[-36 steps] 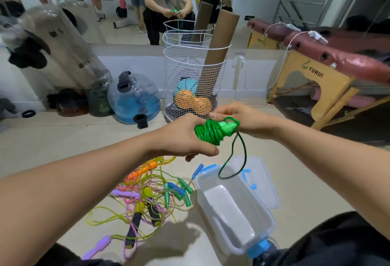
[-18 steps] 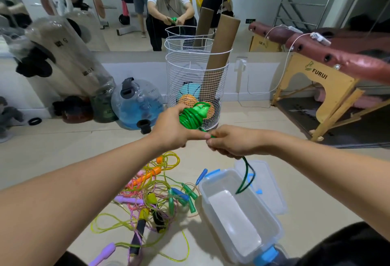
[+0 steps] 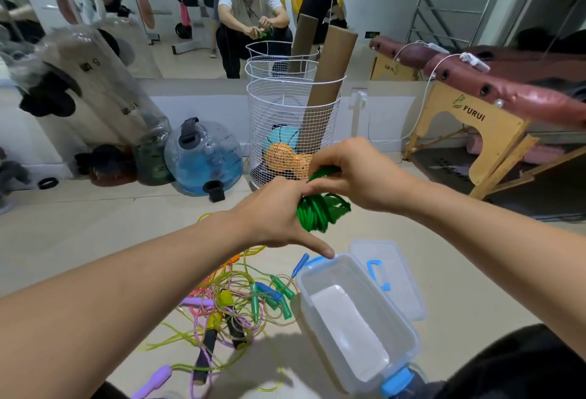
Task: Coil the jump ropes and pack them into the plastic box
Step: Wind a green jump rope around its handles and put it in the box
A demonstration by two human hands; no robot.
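A green jump rope (image 3: 320, 208) is bundled into a tight coil, held in the air above the floor. My left hand (image 3: 272, 218) grips the coil's left side, thumb stretched down toward the box. From the right, my right hand (image 3: 352, 173) curls over the top of the coil and pinches its upper loops. Below them stands the clear plastic box (image 3: 409, 329), open and holding nothing, its hinged lid (image 3: 393, 275) lying flat behind it. A tangle of loose jump ropes (image 3: 234, 306) with green, blue, purple, yellow and black handles lies on the floor left of the box.
A white wire basket (image 3: 291, 132) with cardboard tubes and balls stands straight ahead against a mirror wall. Left of it sits a blue water jug (image 3: 203, 157) and bagged gear. A folded massage table (image 3: 494, 104) fills the right side. Pale floor tiles surround the box.
The dangling green rope tail has been wound up into the coil. My right hand rose from below the bundle to its top, and the bundle shifted right, over the box.
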